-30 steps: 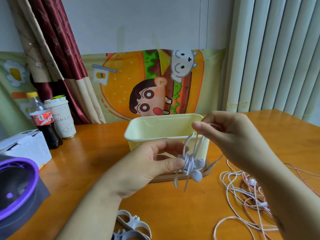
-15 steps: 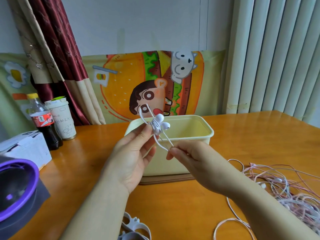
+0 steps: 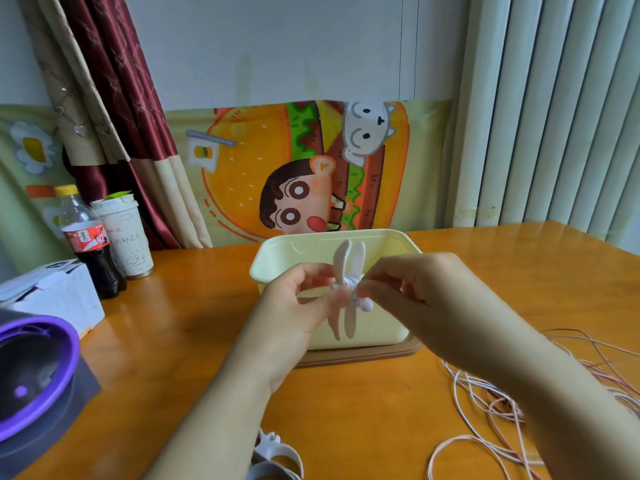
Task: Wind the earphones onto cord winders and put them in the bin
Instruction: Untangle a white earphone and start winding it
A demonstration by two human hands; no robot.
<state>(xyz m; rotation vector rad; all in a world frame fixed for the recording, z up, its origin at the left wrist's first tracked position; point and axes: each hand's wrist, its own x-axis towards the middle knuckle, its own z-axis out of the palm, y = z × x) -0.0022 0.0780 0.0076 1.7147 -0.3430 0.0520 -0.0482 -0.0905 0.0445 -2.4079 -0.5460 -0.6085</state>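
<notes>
While both grips pinch one winder [image 3: 346, 261] in front of the bin [image 3: 277, 258], at the centre of the frame, we judge this set close to finished. The left grip [image 3: 294, 306] holds the winder's waist between thumb and fingertips. The right grip [image 3: 415, 292] pinches the same waist from the other side, fingers curled, and seems to be tucking in the last of the cord. An earphone [image 3: 365, 304] is wrapped tight round that waist, with one bud poking out just below the right fingertips. The winder stands upright, raised above the bench [image 3: 173, 341] and in front of the bin's near wall, not inside it.

What is left, as we read it, is first to drop this one in the bin; the part of its inside that shows holds nothing. At the lower right of the frame a loose tangle [image 3: 498, 407] of white and pink cords lies on the bench, so several more sets wait to be wound. Spare winders [image 3: 277, 457] lie at the bottom edge, near the left forearm. We judge the task to be at an early stage, with most of the winding ahead.
</notes>
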